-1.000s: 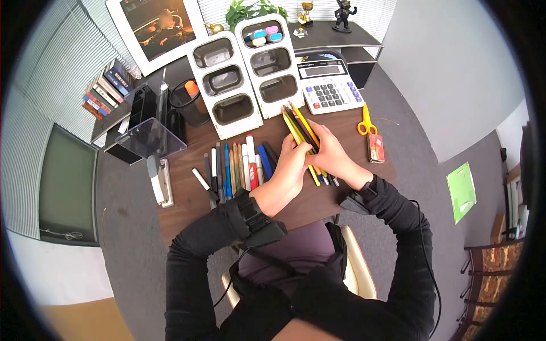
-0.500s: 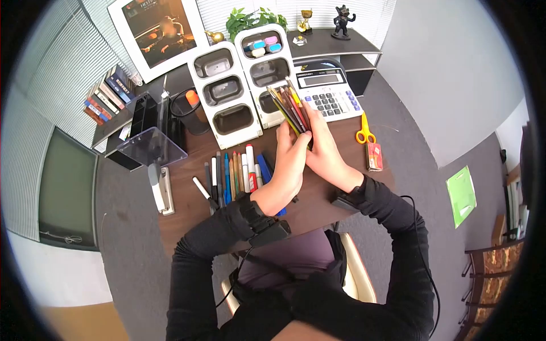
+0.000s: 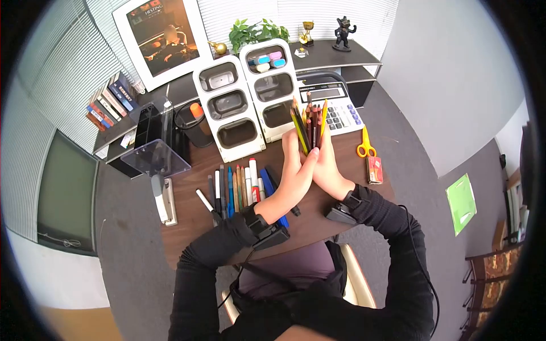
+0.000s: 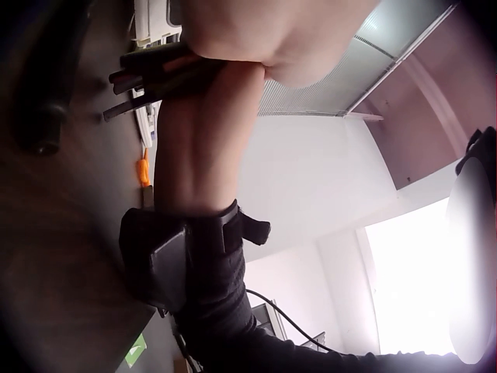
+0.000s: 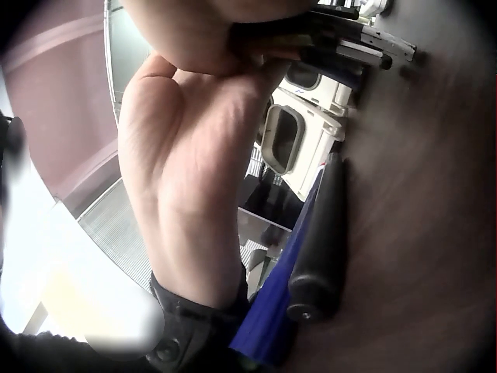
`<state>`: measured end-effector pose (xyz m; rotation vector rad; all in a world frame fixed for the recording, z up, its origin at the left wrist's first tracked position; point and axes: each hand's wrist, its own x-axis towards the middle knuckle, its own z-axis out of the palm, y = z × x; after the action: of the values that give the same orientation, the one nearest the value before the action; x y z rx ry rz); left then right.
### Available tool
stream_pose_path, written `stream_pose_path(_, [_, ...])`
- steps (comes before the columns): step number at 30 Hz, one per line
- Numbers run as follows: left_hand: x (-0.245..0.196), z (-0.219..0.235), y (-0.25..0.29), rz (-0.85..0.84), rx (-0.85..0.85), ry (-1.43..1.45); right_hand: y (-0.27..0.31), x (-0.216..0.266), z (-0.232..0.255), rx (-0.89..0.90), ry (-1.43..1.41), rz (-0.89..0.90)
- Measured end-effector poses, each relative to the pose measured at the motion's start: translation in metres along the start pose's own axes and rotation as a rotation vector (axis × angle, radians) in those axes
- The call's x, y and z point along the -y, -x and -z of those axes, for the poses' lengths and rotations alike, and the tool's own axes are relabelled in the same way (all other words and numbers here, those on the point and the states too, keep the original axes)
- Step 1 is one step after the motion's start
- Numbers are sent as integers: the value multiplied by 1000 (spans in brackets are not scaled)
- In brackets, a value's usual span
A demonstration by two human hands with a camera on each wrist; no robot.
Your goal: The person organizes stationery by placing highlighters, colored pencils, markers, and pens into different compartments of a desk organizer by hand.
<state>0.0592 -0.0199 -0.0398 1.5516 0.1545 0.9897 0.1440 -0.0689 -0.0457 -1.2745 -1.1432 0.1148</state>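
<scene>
A bundle of pencils [image 3: 310, 126], mostly dark with some yellow ones, stands tilted up between my two hands at the middle of the table. My left hand [image 3: 294, 179] grips its left side, thumb across the near side. From the right, my right hand [image 3: 330, 170] presses round the same bundle, its palm against the left thumb. Lower pencil ends [image 4: 132, 97] stick out beneath the hands in the left wrist view, close over the tabletop. Below the left wrist lie a blue pen-like thing [image 5: 268, 315] and a thick black marker [image 5: 320, 241].
A row of pens and markers [image 3: 236, 184] lies left of the hands. Beyond stand two white three-compartment organizers [image 3: 227, 108], one holding highlighters [image 3: 270, 60], and a calculator [image 3: 335, 113]. Yellow scissors [image 3: 365, 145] and a small red box [image 3: 375, 169] lie right; a stapler [image 3: 165, 199] is at left.
The pencils have swung from a leftward slant to nearly upright, drawn together into a tighter bundle. Both hands have closed in around them, uncovering the blue item and black marker beneath the left wrist.
</scene>
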Motion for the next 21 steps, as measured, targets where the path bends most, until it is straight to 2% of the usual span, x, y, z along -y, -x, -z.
stream_pose_path(3, [2,1,-1,9,8,8,4,-5,0,-18,-56,-18])
stream_pose_path(8, [7,3,1,38,23,2,5,4,0,2,-208,-167])
stream_pose_path(11, [7,3,2,65,62,-1,6,-1,4,36,-143,-148])
stream_pose_path(18, [6,5,0,-65,50,-158,8,-3,3,-15,-194,-93])
stream_pose_path(21, [7,7,5,-79,34,-245,16,-8,5,51,-197,-183])
